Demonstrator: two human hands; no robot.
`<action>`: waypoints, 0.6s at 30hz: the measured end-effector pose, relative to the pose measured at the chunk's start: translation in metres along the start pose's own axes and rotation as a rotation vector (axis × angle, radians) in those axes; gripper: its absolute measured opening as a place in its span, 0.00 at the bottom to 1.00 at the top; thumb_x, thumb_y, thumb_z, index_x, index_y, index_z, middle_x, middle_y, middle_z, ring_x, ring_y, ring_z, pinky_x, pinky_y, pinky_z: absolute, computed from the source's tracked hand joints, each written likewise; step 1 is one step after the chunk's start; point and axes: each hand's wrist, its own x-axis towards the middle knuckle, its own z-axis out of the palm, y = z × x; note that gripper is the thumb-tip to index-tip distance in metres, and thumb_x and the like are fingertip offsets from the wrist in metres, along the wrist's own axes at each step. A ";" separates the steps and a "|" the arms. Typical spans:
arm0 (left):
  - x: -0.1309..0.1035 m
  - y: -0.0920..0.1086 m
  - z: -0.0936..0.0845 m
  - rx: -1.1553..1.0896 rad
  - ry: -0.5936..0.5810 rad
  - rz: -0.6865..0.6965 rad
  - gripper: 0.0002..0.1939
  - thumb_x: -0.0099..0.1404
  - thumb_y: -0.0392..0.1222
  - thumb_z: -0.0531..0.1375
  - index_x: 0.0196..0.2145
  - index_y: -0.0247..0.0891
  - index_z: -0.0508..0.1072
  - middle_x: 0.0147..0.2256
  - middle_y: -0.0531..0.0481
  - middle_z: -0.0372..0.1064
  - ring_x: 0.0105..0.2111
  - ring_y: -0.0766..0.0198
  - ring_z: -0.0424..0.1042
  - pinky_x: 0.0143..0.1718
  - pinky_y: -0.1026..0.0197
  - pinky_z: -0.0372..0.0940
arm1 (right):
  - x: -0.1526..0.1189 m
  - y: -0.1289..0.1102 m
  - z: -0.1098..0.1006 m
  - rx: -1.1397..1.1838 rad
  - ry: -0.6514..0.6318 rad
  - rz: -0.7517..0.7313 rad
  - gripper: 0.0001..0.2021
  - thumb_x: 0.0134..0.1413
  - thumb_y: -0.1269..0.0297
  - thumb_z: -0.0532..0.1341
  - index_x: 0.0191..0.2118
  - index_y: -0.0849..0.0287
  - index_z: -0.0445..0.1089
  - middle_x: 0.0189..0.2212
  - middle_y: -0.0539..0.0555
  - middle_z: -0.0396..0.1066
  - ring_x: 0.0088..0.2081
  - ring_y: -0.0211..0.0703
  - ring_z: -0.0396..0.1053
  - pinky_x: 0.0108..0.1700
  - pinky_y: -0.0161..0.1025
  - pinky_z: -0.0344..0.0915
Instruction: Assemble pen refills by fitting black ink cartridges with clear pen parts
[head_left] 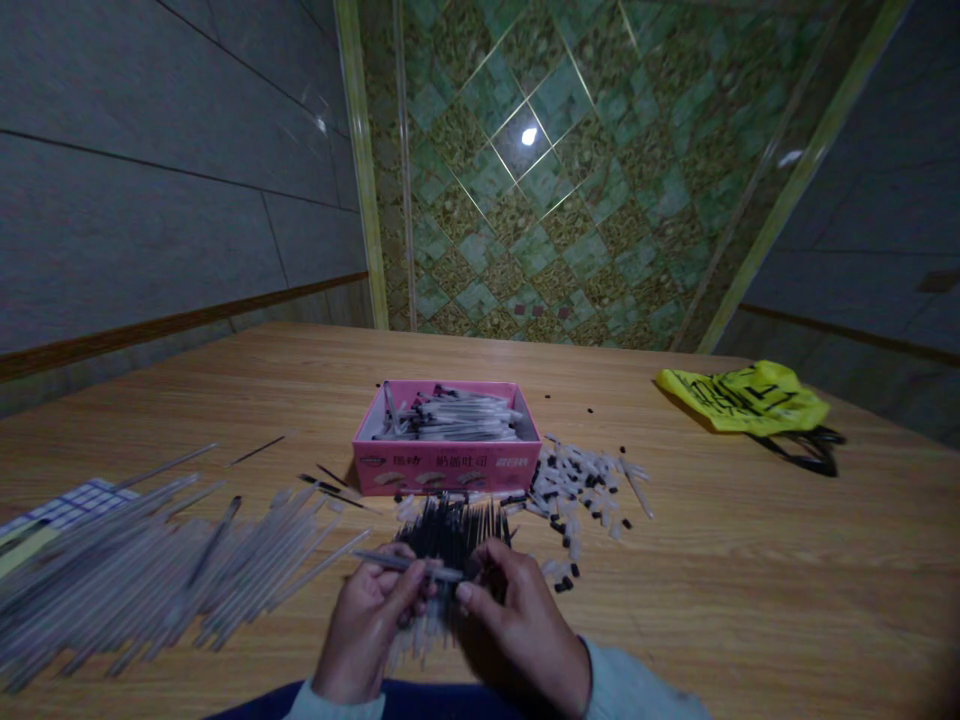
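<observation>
My left hand is closed around a slim, clear pen barrel, held almost level above the table. The thumb and fingers of my right hand pinch at its right end, where a dark tip shows; the exact part there is blurred. Under and just beyond both hands lies a pile of black-tipped pen refills. Behind it stands a pink cardboard box holding many assembled-looking pens. Right of the box are scattered small clear and black pen parts.
Many clear tubes spread across the left of the wooden table, beside a blue-checked item. A yellow bag with black print lies at the far right. Tiled walls enclose the table's back and sides.
</observation>
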 end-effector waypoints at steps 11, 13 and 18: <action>0.003 -0.002 -0.003 0.026 -0.034 -0.023 0.22 0.42 0.44 0.70 0.31 0.35 0.65 0.24 0.46 0.76 0.22 0.65 0.70 0.21 0.67 0.61 | 0.001 0.002 0.001 0.048 -0.004 -0.006 0.19 0.52 0.48 0.58 0.25 0.61 0.64 0.21 0.48 0.62 0.27 0.36 0.59 0.27 0.31 0.53; 0.002 -0.002 -0.002 0.017 -0.032 -0.008 0.21 0.42 0.44 0.70 0.31 0.36 0.66 0.24 0.47 0.76 0.22 0.65 0.70 0.21 0.67 0.61 | 0.001 0.003 0.004 0.157 -0.053 0.058 0.21 0.56 0.47 0.54 0.23 0.61 0.62 0.19 0.48 0.61 0.23 0.35 0.59 0.25 0.30 0.53; -0.002 -0.001 0.003 0.005 -0.005 0.029 0.21 0.41 0.44 0.70 0.30 0.36 0.66 0.24 0.48 0.75 0.21 0.65 0.70 0.21 0.66 0.61 | 0.000 0.007 0.009 0.414 -0.181 0.224 0.23 0.55 0.42 0.52 0.25 0.60 0.60 0.15 0.46 0.60 0.15 0.32 0.56 0.18 0.29 0.51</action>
